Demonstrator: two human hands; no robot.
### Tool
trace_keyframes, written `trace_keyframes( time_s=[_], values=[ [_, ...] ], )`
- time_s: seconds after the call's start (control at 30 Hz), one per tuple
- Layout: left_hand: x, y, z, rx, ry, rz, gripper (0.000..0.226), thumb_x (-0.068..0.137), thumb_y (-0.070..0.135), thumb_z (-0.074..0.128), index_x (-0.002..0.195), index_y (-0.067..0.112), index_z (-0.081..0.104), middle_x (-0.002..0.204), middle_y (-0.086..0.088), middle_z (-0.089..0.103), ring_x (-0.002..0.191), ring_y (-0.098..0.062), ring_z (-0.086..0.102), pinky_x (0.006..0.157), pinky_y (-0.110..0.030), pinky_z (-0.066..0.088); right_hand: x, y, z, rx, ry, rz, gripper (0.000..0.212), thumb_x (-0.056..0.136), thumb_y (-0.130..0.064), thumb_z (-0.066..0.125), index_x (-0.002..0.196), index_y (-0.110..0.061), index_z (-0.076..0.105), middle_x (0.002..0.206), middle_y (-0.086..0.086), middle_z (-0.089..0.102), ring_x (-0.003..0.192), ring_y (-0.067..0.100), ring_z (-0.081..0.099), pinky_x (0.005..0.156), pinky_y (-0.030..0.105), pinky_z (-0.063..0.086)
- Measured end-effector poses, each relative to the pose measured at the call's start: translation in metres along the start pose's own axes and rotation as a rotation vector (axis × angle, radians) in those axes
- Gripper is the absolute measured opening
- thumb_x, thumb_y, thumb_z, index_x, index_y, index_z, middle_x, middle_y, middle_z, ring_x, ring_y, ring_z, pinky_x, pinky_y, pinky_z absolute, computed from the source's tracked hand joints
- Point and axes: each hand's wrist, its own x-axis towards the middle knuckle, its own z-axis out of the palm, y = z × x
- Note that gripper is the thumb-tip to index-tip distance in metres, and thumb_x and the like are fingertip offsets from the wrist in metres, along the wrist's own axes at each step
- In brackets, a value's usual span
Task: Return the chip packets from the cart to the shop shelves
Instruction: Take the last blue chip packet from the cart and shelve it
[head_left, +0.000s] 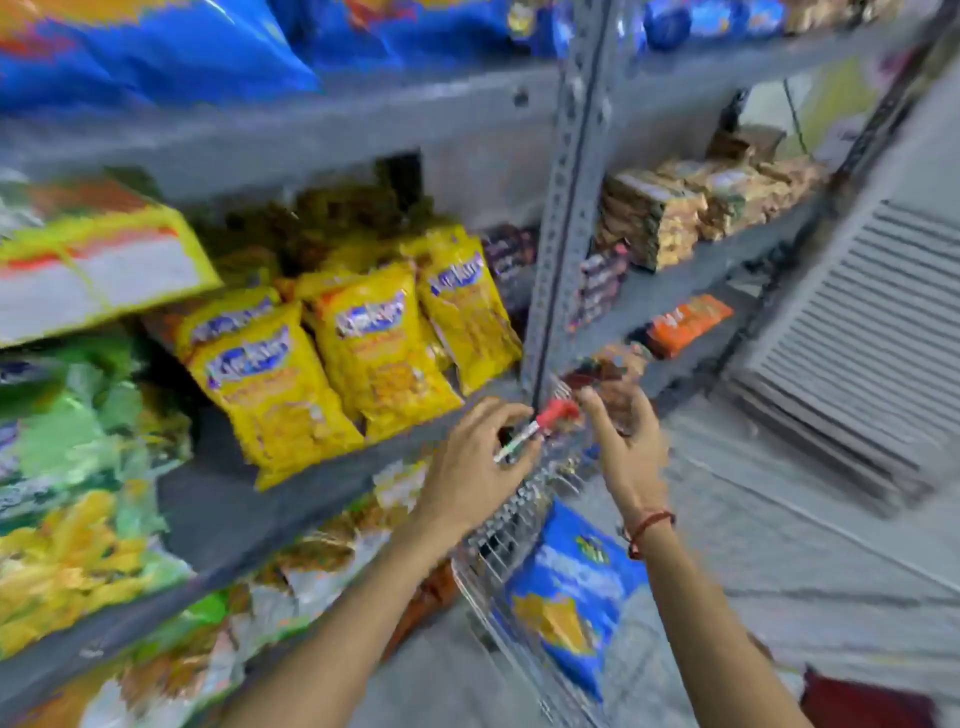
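A wire cart (496, 553) stands at the foot of the grey shop shelves (218, 504). Inside it lies a blue chip packet (571, 587). The cart's handle (556, 413) is a white bar with a red end, and it shows between my two hands. My left hand (472, 467) has its fingers curled right by the white bar; motion blur hides whether they grip it. To the right of the handle, my right hand (626, 452) is raised with spread fingers and holds nothing. Yellow chip packets (374, 353) stand on the middle shelf.
Green and yellow packets (67, 467) fill the shelf at the left, and big blue bags (156, 57) sit on top. A perforated grey upright (566, 208) divides the shelving. Brown snack packs (670, 213) and an orange packet (685, 322) lie at the right. A grey shutter (852, 353) stands beyond.
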Motion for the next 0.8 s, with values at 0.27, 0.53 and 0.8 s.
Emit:
trace_keyframes(
  time_s=[0.27,0.53,0.8],
  values=[
    [-0.016,-0.08,0.153,0.03,-0.685,-0.39,0.064,0.081,0.022,0.07,0.135,0.007,0.041,0.139,-0.018,0.043,0.129,-0.028,0.041,0.098,-0.024,0.025,-0.065,0.189,-0.074,-0.245,0.021,0.664,0.047,0.08,-0.028,0.073,0.114,0.0,0.056,0.098,0.014,0.058,0.086,0.024,0.056,0.071,0.022,0.045],
    [-0.005,-0.165,0.255,0.113,-0.976,-0.789,0.112,0.069,0.034,0.08,0.148,0.01,0.006,0.154,-0.016,0.023,0.138,-0.033,0.028,0.107,-0.041,0.029,-0.099,0.296,-0.073,-0.084,-0.02,1.045,0.093,0.068,-0.042,0.082,0.139,-0.008,0.034,0.135,0.007,0.049,0.115,0.023,0.052,0.097,0.033,0.044],
    [-0.038,-0.207,0.304,-0.054,-0.922,-0.972,0.077,0.06,-0.002,0.083,0.127,0.002,0.046,0.127,-0.01,0.056,0.112,-0.024,0.055,0.092,-0.035,0.045,-0.102,0.346,-0.051,-0.069,0.011,1.053,0.08,0.071,-0.019,0.082,0.137,-0.007,0.037,0.121,0.001,0.055,0.103,0.013,0.051,0.087,0.025,0.044]
  ],
)
